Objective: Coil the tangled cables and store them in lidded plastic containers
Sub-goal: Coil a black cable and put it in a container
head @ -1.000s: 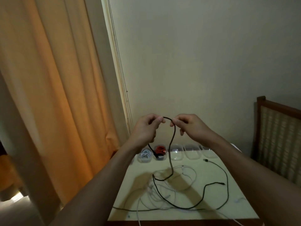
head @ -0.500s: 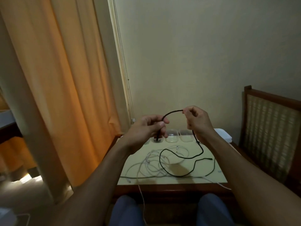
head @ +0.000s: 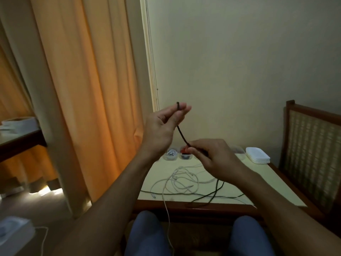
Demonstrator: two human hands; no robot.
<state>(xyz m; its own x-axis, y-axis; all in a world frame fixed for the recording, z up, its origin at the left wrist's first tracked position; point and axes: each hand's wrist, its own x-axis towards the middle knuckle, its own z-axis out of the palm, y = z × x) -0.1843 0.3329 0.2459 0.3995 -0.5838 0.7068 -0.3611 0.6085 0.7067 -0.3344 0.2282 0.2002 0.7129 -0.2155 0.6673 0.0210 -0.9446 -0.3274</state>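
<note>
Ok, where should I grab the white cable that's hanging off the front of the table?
Probably pinch the white cable on its hanging stretch just below the table edge, coming from the front: there it hangs straight and alone, while on top it runs into the tangle.

An orange curtain (head: 83, 89) hangs left of the table (head: 160, 170). A wooden chair (head: 313, 145) stands right. Perhaps a white box (head: 13, 233) lies on the floor.

One left hand (head: 162, 129), one right hand (head: 216, 158), one black cable (head: 181, 134), several white cables (head: 182, 180), two filled containers (head: 170, 154), one lid stack (head: 258, 156).
</note>
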